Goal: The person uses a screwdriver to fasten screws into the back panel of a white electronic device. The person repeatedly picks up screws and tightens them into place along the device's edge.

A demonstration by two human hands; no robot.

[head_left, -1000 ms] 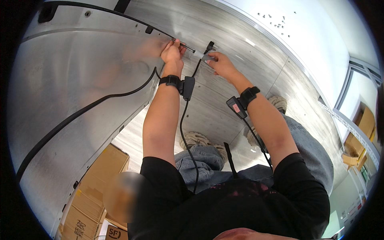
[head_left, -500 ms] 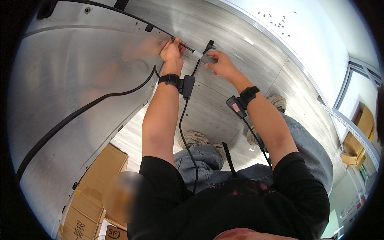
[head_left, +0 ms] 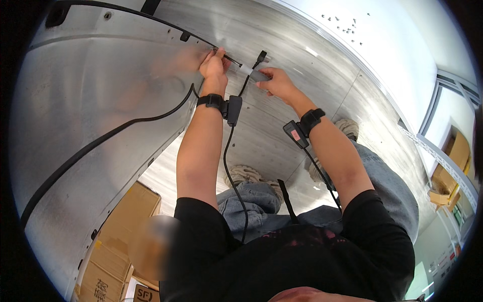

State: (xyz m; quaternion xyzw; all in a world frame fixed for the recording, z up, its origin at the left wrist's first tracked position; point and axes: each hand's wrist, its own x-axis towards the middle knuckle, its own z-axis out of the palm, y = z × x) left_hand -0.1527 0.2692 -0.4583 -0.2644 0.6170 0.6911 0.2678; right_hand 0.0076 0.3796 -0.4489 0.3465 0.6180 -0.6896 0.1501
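A large silver metal panel (head_left: 115,95) with a black edge fills the left side. At its far right corner my left hand (head_left: 214,65) is closed, fingers curled against the edge; what they pinch is hidden. My right hand (head_left: 278,84) grips the grey handle of a screwdriver (head_left: 259,75) with a white collar. Its thin dark shaft runs left toward my left fingers, and the tip does not show. Behind the screwdriver, a black plug (head_left: 261,55) lies on the floor, its cable passing below the tool.
A thick black cable (head_left: 100,143) crosses the panel. Black strapped devices with cords sit on both wrists. Cardboard boxes (head_left: 118,221) stand at lower left. Several small dark screws (head_left: 347,30) lie scattered on a white surface at upper right.
The whole view has shifted slightly. My left hand stays at the panel corner, while the fingers of my right hand have moved a little on the screwdriver's handle.
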